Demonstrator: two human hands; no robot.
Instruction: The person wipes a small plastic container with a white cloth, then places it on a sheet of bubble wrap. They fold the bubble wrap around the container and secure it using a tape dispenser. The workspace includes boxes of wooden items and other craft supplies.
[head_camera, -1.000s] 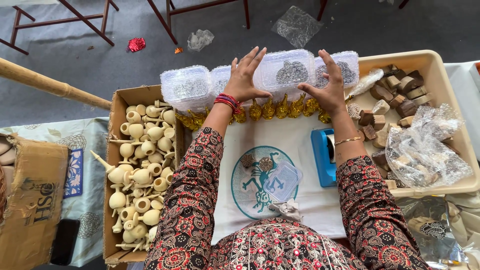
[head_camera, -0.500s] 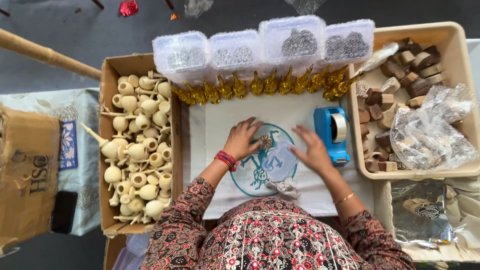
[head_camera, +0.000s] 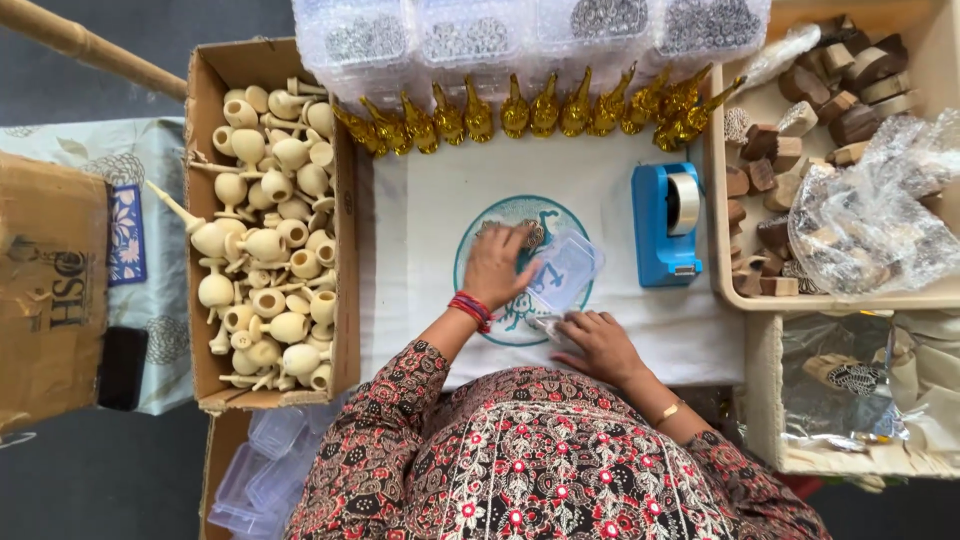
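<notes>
My left hand (head_camera: 495, 265), with red bangles at the wrist, rests on the white cloth (head_camera: 430, 200) over its round teal print. Its fingers hold the left edge of a small clear plastic box (head_camera: 567, 268); a small brown patterned piece (head_camera: 531, 233) shows at the fingertips. My right hand (head_camera: 600, 345) lies nearer my body with curled fingers, pinching a small clear plastic piece (head_camera: 548, 322) just below the box. I cannot tell what is inside the box.
A cardboard box of pale wooden pots (head_camera: 265, 250) stands at the left. A row of gold bird figures (head_camera: 545, 108) and clear bead containers (head_camera: 480, 35) line the far side. A blue tape dispenser (head_camera: 665, 225) and a tray of wooden blocks (head_camera: 830, 110) sit on the right.
Both hands drew back from the bead containers at the far side to the middle of the cloth. The left hand took hold of the small clear box and the right moved below it.
</notes>
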